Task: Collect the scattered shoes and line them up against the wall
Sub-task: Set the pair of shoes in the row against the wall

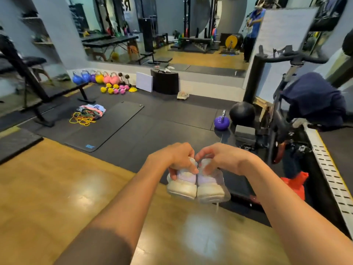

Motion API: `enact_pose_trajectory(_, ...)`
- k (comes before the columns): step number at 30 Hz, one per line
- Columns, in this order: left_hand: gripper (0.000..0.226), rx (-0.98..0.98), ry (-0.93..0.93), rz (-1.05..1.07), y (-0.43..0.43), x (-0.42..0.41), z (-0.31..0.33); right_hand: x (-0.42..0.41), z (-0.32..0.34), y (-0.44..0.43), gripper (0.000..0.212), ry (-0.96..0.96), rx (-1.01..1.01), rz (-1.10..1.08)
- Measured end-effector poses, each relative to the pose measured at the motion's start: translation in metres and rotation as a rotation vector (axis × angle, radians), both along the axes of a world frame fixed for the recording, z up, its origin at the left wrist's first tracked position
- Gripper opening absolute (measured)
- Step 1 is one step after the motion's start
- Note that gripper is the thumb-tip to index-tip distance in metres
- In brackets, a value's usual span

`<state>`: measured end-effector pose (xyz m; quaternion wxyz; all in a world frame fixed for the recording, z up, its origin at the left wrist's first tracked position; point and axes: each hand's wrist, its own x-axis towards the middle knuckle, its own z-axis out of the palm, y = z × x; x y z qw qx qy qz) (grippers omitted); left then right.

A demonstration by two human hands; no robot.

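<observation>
A left hand [177,159] and right hand [219,158] hold the left shoe [182,181] and right shoe [210,186], heels touching, above the near wood floor [57,188]. The fingers pinch the collars. The shoes look light, soft on top and stiff-soled, and the collar seems the surest hold. A far shoe [183,95] lies by the mirrored wall [210,82], across the black mats [172,121].

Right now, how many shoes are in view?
3: a shoe in the left hand, its mate in the right hand, a beige shoe by the far wall; others may be hidden.
</observation>
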<state>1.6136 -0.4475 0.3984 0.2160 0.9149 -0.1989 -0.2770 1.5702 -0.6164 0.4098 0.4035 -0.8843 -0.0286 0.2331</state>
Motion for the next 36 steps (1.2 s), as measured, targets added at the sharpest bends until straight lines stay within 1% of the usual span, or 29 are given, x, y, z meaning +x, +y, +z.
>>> enact_pose_trajectory(3, 0.03, -0.015, -0.013, 0.066, 0.031, 0.06, -0.004, 0.068, 0.002, 0.026, 0.044, 0.027, 0.007, 0.094)
enact_pose_trajectory(7, 0.032, -0.041, -0.053, 0.089, 0.064, 0.158, -0.008, 0.168, 0.001, 0.064, 0.042, -0.049, -0.07, 0.104)
enact_pose_trajectory(10, 0.032, -0.013, -0.076, 0.05, 0.081, 0.232, -0.004, 0.239, 0.003, 0.085, 0.043, -0.077, -0.108, 0.062)
enact_pose_trajectory(13, 0.031, 0.003, -0.118, 0.031, 0.091, 0.319, 0.006, 0.313, 0.006, 0.096, 0.042, -0.134, -0.033, -0.047)
enact_pose_trajectory(15, 0.03, 0.019, -0.14, 0.018, 0.092, 0.353, 0.012, 0.34, 0.009, 0.1, 0.04, -0.189, -0.012, -0.078)
enact_pose_trajectory(17, 0.037, 0.04, -0.13, -0.013, 0.089, 0.404, 0.01, 0.388, 0.004, 0.098, 0.036, -0.201, 0.005, -0.145)
enact_pose_trajectory(19, 0.053, 0.058, -0.085, -0.027, 0.088, 0.444, 0.004, 0.426, -0.002, 0.097, 0.029, -0.211, 0.007, -0.163)
enact_pose_trajectory(21, 0.062, 0.054, -0.071, -0.035, 0.087, 0.495, -0.002, 0.479, -0.009, 0.093, 0.024, -0.21, 0.01, -0.174)
enact_pose_trajectory(28, 0.057, 0.036, -0.112, 0.008, 0.088, 0.651, -0.009, 0.645, -0.028, 0.081, 0.022, -0.177, 0.081, -0.224)
enact_pose_trajectory(33, 0.043, 0.012, -0.182, 0.038, 0.09, 0.761, -0.008, 0.759, -0.03, 0.083, 0.022, -0.242, 0.089, -0.27)
enact_pose_trajectory(36, 0.045, 0.053, -0.218, 0.021, 0.089, 0.838, -0.016, 0.834, -0.035, 0.089, 0.023, -0.291, 0.037, -0.217)
